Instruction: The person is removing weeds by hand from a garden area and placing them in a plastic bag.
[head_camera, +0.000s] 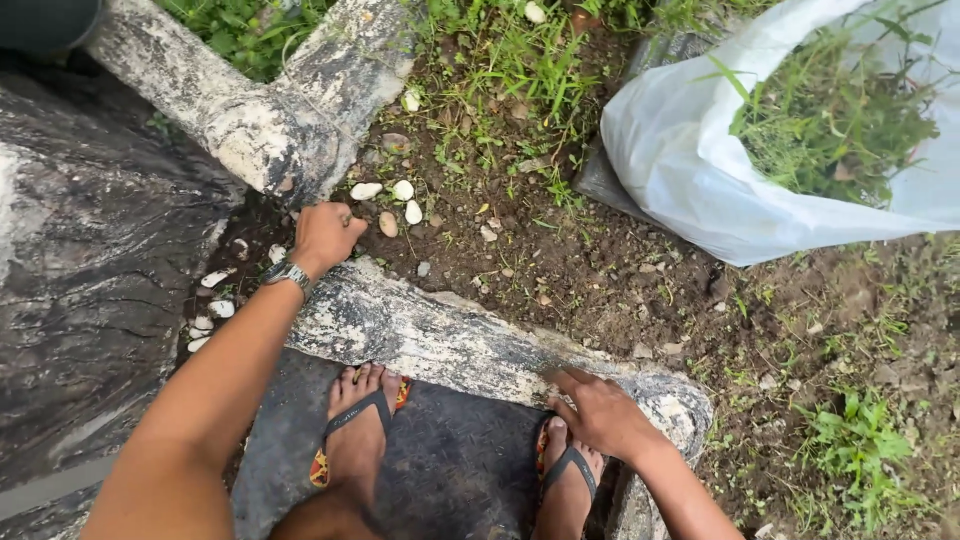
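My left hand (325, 235) reaches forward with a wristwatch (287, 273) on the wrist. Its fingers are curled shut at the soil beside a weathered concrete curb (420, 325); anything inside them is hidden. Several pale pebbles (395, 195) lie just right of that hand. My right hand (600, 410) rests with fingers spread on the near end of the same curb, holding nothing. Both my feet in sandals (357, 425) stand on a dark mat below the curb.
A white plastic sack (700, 160) filled with pulled weeds lies at the upper right on the soil. Bare dirt with sparse grass (860, 450) spreads to the right. A forked concrete ridge (270, 120) and a dark stone slab (90, 260) lie at left.
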